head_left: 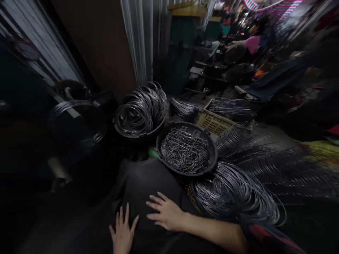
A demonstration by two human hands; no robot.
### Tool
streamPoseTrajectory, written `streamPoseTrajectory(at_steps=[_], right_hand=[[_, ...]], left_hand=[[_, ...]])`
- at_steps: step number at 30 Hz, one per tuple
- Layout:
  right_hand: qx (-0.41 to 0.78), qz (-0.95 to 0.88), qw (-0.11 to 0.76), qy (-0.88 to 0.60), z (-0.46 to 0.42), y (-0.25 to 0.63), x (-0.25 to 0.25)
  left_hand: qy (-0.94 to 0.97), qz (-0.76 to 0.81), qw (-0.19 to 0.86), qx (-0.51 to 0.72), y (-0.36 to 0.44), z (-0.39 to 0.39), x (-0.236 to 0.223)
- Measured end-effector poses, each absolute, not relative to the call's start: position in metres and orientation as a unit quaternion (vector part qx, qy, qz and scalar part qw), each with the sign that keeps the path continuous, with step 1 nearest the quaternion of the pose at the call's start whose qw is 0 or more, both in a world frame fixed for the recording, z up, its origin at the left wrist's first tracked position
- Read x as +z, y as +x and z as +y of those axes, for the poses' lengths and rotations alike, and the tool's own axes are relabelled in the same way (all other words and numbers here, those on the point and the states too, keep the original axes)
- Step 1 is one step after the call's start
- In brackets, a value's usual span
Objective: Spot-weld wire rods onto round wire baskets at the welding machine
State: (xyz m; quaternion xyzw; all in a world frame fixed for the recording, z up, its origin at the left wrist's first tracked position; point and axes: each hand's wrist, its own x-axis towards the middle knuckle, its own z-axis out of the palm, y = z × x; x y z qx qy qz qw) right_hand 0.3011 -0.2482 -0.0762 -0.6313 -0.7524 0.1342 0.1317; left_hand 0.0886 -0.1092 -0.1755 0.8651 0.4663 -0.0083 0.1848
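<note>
My left hand [123, 231] lies flat on dark cloth over my lap [143, 183], fingers spread, holding nothing. My right hand [165, 211] rests flat on the same cloth just to the right, fingers stretched out and empty. Right in front of them stands a round black basin [210, 141] full of short cut wire pieces [184, 150]. A thick pile of wire rings [235, 194] lies beside my right forearm.
A second black basin [124, 132] of wire rings [141, 107] stands at the back left, with a loose coil [76, 120] further left. A yellow crate [214, 121] holds wire bundles. A person in pink [251, 40] works far back right. Corrugated metal sheets [137, 38] stand behind.
</note>
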Motion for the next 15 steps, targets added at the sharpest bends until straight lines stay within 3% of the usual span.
streamPoseTrajectory(at_steps=[4,7,10,15], right_hand=[[0.032,-0.590,0.162,-0.790,-0.232,0.387,-0.030],[-0.045,-0.436,0.055,-0.897,-0.205,0.480,0.008],[0.034,-0.361,-0.056,-0.930,-0.187,0.538,0.025],[0.083,-0.404,-0.081,-0.907,-0.181,0.551,0.008]], left_hand=[[0.856,0.479,0.183,-0.062,0.072,-0.105,-0.193],[0.857,0.484,0.153,-0.088,0.077,-0.105,-0.198],[0.864,0.486,0.109,-0.074,0.093,-0.122,-0.194],[0.837,0.522,0.164,-0.001,0.104,-0.150,-0.161]])
